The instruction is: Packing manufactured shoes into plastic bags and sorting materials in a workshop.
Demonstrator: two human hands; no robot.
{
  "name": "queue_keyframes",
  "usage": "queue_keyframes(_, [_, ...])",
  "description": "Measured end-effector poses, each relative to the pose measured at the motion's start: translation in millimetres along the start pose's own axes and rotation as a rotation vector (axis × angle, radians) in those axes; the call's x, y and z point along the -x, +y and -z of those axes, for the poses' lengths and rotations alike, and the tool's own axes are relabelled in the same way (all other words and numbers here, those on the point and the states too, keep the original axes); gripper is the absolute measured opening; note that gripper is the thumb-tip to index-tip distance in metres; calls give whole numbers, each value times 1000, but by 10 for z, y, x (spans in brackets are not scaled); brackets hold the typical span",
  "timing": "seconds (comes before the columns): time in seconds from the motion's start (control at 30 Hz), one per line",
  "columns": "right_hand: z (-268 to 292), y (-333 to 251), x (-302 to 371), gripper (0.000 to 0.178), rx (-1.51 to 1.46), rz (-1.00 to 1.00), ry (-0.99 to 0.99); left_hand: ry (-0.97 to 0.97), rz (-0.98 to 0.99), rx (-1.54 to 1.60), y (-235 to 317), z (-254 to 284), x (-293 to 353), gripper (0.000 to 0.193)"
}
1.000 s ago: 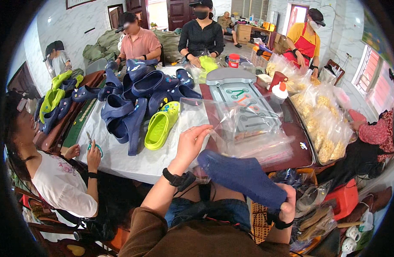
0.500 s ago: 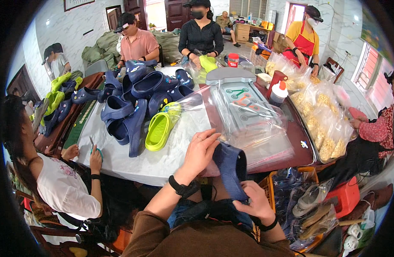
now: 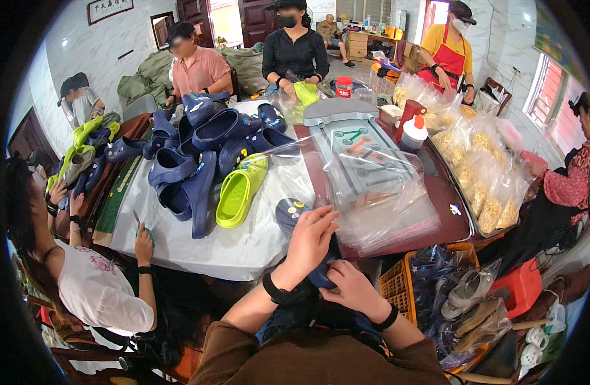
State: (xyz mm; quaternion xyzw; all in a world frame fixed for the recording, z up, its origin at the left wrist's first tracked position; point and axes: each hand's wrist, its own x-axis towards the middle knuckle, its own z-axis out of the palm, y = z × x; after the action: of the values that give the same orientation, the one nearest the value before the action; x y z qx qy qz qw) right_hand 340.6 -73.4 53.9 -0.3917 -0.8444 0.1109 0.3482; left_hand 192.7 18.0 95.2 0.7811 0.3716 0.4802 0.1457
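Observation:
A navy clog with small charms on its toe lies between my hands at the table's near edge, toe pointing away. My left hand is laid over its middle, fingers bent round the side. My right hand grips the heel end with thumb and fingers. Part of the clog is hidden beneath my left hand. Just beyond, a lime-green clog stands beside a heap of navy clogs. To the right of my left hand lies a stack of clear plastic bags.
A grey plastic board lies under the bags. At right are a tray of bagged yellowish pieces, a bottle and an orange crate. On the left, a co-worker's hand holds scissors. Other people work around the table.
My hands have turned the navy clog and shifted it left, so its charm-covered toe now shows. My right hand has moved left and closed on the heel.

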Motion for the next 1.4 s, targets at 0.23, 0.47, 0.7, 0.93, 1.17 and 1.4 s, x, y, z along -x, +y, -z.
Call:
queue_keyframes(0.23, [47,112,-109,31,-264,-283,219,36,-62,-295,-94,114,209,50])
queue_keyframes(0.47, [-311,303,-92,21,-867,-481,457,53,302,-174,-732,91,566,55])
queue_keyframes(0.7, [-394,236,-348,37,-308,-331,380,-58,245,-41,-407,152,596,59])
queue_keyframes(0.93, [-451,239,-369,35,-825,-494,425,63,350,-69,-528,362,670,63])
queue_keyframes(1.17, [-658,232,-500,49,-1204,-569,423,-6,199,-84,-256,401,644,69])
queue_keyframes(1.4, [-858,421,-640,40,-930,-537,461,-162,258,138,-143,540,705,71])
